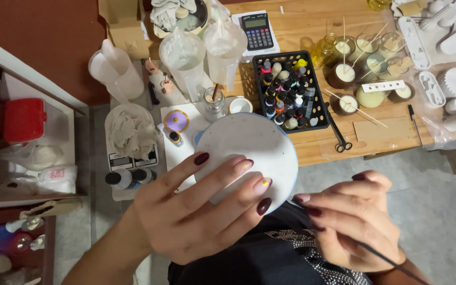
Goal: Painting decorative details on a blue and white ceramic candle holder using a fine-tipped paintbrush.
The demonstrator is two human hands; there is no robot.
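From the head view, looking down, the left hand holds a round white dish with a thin blue rim, its fingers spread and pressed flat on the pale speckled surface, so it grips the dish from the near side above the person's lap, just in front of the wooden table. The right hand has its fingers closed together around a thin dark brush, with the tip near the dish edge. I think the dish could slip, because it looks smooth and is supported by one hand only, tilted in the air; a fall on the grey floor may break it. Also the long nails or fingertips may smear fresh paint if the surface is wet, which I cannot tell. On the table a black plastic crate is full of small paint bottles, and glass candle jars with wooden wick sticks stand beside it. A glass jar with a brush is close behind the dish, easy to knock
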